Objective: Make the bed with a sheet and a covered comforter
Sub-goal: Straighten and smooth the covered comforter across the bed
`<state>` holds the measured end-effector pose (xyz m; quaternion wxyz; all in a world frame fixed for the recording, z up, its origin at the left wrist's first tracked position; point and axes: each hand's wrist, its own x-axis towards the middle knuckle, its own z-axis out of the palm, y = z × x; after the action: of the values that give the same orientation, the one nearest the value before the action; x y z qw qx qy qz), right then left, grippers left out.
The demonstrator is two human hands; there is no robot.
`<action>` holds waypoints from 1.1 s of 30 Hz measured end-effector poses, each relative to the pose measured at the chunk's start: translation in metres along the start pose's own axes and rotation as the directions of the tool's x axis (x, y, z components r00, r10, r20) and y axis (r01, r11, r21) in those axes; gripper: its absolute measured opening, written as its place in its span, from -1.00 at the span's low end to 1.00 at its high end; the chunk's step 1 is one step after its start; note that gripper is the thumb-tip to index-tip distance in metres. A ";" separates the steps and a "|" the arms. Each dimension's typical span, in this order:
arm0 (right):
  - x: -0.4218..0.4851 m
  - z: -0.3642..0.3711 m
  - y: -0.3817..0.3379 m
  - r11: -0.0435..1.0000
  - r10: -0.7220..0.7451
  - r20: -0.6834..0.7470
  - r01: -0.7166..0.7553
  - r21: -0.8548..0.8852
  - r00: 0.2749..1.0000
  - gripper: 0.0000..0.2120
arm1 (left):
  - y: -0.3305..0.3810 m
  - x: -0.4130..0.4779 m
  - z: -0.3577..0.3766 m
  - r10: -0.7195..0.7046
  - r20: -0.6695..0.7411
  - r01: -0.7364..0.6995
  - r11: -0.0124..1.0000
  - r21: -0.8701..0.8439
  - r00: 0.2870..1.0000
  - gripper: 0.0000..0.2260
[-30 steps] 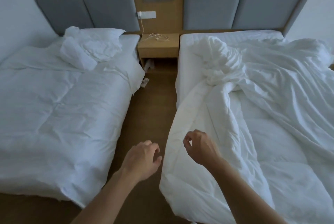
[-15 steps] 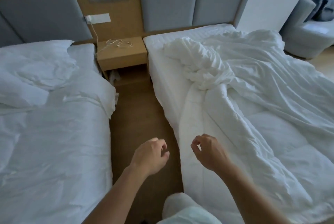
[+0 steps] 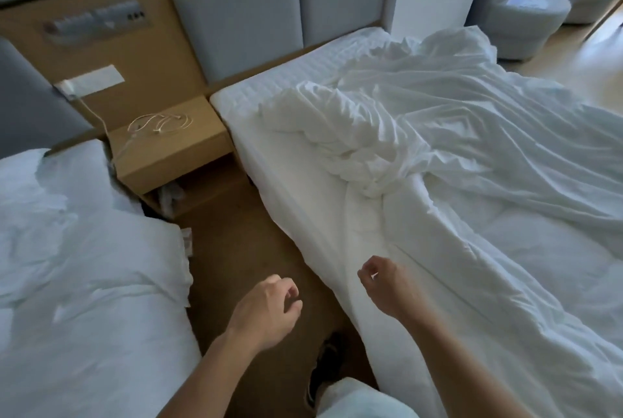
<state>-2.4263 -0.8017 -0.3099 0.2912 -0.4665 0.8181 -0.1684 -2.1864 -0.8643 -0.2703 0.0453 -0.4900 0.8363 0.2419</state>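
White comforter [image 3: 472, 188], faintly striped white mattress [image 3: 286, 87], grey headboard panels [image 3: 246, 23], tan nightstand [image 3: 168, 151], brown floor [image 3: 242, 249], dark shoe [image 3: 328, 367]

The comforter [image 3: 455, 154] is white matt cloth, soft and heavily creased. The sheet [image 3: 269, 94] at the bed's head edge is white cloth with a fine ribbed texture. The headboard panels [image 3: 242, 23] look like padded grey fabric, matt, set in smooth pale wood. The nightstand [image 3: 168, 151] is the same wood, satin-smooth. The cord [image 3: 158, 122] coiled on its top looks like slightly glossy plastic. The floor [image 3: 242, 232] is matt brown.
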 end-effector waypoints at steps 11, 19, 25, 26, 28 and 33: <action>0.223 0.011 0.000 0.582 0.522 0.107 -0.444 0.681 0.847 -0.23 | -0.013 0.211 -0.060 0.080 0.120 -0.088 0.994 0.058 0.989 -0.82; 0.382 0.042 0.057 0.075 0.766 0.110 -0.257 0.963 0.634 -0.14 | -0.047 0.352 -0.038 0.186 0.352 -0.222 0.973 0.067 0.917 -0.82; 0.454 0.058 0.026 0.132 0.709 0.059 -0.215 0.968 0.702 -0.73 | -0.023 0.484 -0.051 0.229 0.447 -0.199 0.973 -0.115 0.865 -0.65; 0.456 0.061 0.010 0.236 0.676 0.028 -0.252 0.938 0.737 -0.77 | -0.010 0.506 -0.050 0.240 0.424 -0.187 0.969 -0.162 0.873 -0.54; 0.451 0.066 -0.026 0.438 0.560 -0.024 -0.272 0.857 0.828 -0.82 | 0.015 0.545 -0.040 0.213 0.449 -0.119 0.966 -0.228 0.868 -0.27; 0.435 0.069 -0.066 0.580 0.459 -0.085 -0.226 0.782 0.884 -0.95 | 0.040 0.601 -0.013 0.194 0.515 -0.234 0.972 0.014 0.835 -0.54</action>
<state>-2.5103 -1.2099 -0.4662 0.3667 -0.1054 0.7803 -0.4956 -2.5275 -1.3331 -0.4327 0.2564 -0.3097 0.8525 0.3341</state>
